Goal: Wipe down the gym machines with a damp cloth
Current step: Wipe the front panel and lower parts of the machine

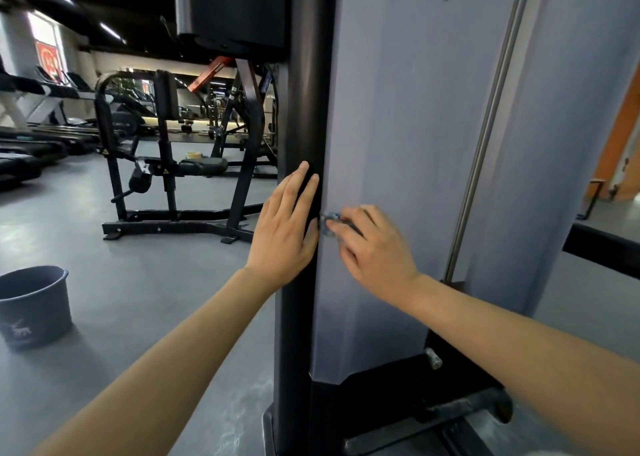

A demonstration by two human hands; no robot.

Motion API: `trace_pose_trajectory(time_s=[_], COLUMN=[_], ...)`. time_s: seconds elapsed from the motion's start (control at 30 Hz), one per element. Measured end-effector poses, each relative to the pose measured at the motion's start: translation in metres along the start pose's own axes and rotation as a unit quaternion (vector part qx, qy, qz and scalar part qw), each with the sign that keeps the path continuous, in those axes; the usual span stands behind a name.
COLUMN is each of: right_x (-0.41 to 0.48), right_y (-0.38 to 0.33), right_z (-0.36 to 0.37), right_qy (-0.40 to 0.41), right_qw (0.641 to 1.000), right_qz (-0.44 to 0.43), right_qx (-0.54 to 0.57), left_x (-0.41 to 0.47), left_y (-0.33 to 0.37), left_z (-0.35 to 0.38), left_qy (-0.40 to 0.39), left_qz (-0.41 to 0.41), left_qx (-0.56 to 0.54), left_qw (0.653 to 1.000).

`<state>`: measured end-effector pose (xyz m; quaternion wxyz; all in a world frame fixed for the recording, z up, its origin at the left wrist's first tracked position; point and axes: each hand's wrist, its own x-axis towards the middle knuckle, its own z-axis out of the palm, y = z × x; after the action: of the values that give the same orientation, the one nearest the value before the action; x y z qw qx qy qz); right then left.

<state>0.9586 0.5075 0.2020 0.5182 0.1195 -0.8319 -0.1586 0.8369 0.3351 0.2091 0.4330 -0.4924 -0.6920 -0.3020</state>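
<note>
A tall gym machine fills the middle: a black upright post (301,109) beside a grey-blue shroud panel (398,126). My left hand (284,227) lies flat on the black post, fingers together and pointing up, holding nothing. My right hand (370,244) presses against the grey panel just right of the post, fingers curled around a small bunched blue-grey cloth (330,223). Only a little of the cloth shows past the fingertips.
A grey bucket (33,305) stands on the floor at the left. A black bench-type machine (173,164) sits behind, with treadmills (31,144) at far left. A steel guide rod (491,116) runs up the panel. The machine's black base (433,407) spreads out below my arms.
</note>
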Motion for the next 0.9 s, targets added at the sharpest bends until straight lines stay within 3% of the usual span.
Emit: trace_pose_trajectory(time_s=[0.17,0.6,0.67,0.8,0.9], right_x=[-0.003,0.162,0.152,0.114,0.129], right_y=[0.022,0.087,0.084,0.08,0.091], right_z=[-0.007,-0.064,-0.061,-0.056,-0.062], right_qy=[-0.071,0.084,0.077,0.008,0.019], right_qw=[0.991,0.985,0.986,0.982,0.979], right_qz=[-0.115,-0.061,-0.056,-0.138,-0.154], right_qx=[-0.017,-0.137,-0.139,-0.132,-0.131], left_x=[0.012,0.054,0.066,0.098,0.121], left_y=[0.002,0.025,0.024,0.017,0.012], left_z=[-0.005,-0.034,-0.037,-0.047,-0.054], left_qy=[-0.014,-0.057,-0.053,-0.031,-0.024], left_qz=[-0.015,-0.064,-0.059,-0.054,-0.042], left_qx=[0.023,-0.017,-0.007,0.019,0.039], left_qw=[1.0,0.996,0.997,0.998,0.998])
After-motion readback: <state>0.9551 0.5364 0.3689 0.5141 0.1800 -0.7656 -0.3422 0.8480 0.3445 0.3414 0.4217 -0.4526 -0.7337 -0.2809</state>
